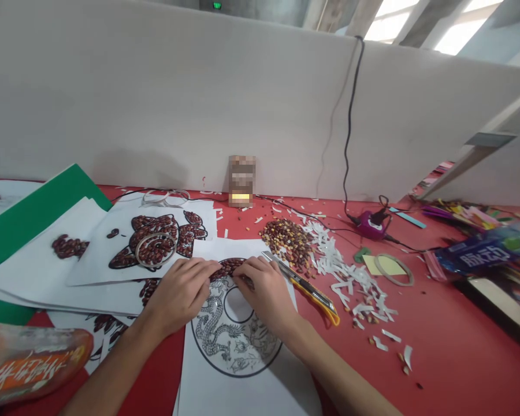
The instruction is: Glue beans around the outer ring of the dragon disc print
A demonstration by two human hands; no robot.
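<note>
A white sheet printed with a ring-shaped dragon drawing lies before me. Dark red kidney beans cover part of the ring's top arc. My left hand bears on the left end of these beans, its fingers close together and bent at the tips. From the right, my right hand curls its fingers and thumb in at the beans on the other side. Both sets of fingertips partly hide the beans there. Just right of the right hand lies a yellow utility knife, its blade end toward the sheet.
Mixed beans and white paper strips are heaped at right. A tape roll sits on bean-covered sheets at left. An orange-labelled bottle lies front left. A purple power adapter with cords and a blue packet are farther right.
</note>
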